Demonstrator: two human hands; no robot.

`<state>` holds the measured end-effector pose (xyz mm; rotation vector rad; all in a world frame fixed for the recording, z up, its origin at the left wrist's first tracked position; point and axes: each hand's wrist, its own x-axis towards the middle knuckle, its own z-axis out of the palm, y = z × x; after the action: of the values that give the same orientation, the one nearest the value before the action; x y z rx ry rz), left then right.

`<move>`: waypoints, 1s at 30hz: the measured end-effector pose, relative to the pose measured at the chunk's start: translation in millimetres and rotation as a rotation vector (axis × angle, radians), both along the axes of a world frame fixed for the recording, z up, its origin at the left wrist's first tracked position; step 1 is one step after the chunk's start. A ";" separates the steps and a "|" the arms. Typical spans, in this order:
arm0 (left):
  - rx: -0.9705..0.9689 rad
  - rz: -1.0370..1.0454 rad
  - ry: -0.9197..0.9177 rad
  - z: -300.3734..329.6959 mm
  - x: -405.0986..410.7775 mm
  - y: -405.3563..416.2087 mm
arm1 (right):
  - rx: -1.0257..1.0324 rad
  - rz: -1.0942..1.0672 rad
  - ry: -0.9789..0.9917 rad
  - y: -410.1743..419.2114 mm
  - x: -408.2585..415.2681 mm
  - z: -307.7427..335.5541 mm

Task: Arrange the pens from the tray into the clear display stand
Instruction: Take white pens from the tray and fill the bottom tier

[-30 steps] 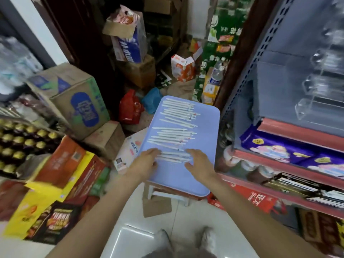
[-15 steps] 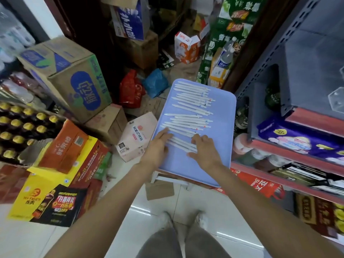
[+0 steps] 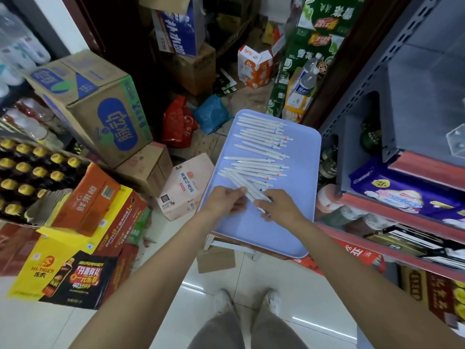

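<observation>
A pale blue tray [image 3: 297,197] rests on a low stool in front of me and carries several white pens [image 3: 261,144] laid in rows. Near its front, a small bundle of white pens [image 3: 245,185] lies at a slant, lifted between both hands. My left hand [image 3: 225,201] pinches the bundle from the left side. From the right, my right hand [image 3: 279,206] curls its fingers round the bundle's near ends. A corner of the clear display stand [image 3: 455,139] shows on the grey shelf at the right edge.
Grey metal shelving [image 3: 377,79] with red rails and packaged goods stands to the right. Cardboard cartons [image 3: 95,102], a pink box [image 3: 183,185] and drink cases [image 3: 83,217] crowd the floor on the left. My feet stand on white tiles below the tray.
Both hands went from lying flat on the nearest pens to gathering them into a slanted bundle and gripping it. The camera has tilted downward and closer.
</observation>
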<state>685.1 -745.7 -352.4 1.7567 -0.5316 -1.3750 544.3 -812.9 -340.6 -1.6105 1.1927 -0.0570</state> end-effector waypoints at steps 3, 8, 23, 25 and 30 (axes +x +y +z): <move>-0.120 -0.006 0.090 15.2 -11.0 -9.1 | 0.076 -0.091 -0.176 1.5 -2.4 19.4; -0.290 0.038 0.193 52.6 -30.5 -38.7 | 0.057 -0.200 -0.340 -13.4 -20.2 58.5; -0.607 -0.429 -0.517 179.1 -182.0 -144.9 | -0.498 -0.369 -0.400 -98.6 -202.1 180.4; -0.631 -0.561 -0.658 193.9 -210.9 -156.9 | -0.461 -0.351 -0.518 -112.5 -233.1 197.1; -0.688 -0.627 -0.754 210.7 -269.3 -187.2 | -0.435 -0.352 -0.684 -143.7 -299.8 206.7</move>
<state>415.9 -932.8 -141.7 1.5035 -1.8404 -0.6711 244.5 -956.6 -133.9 -1.5243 0.9296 -1.0686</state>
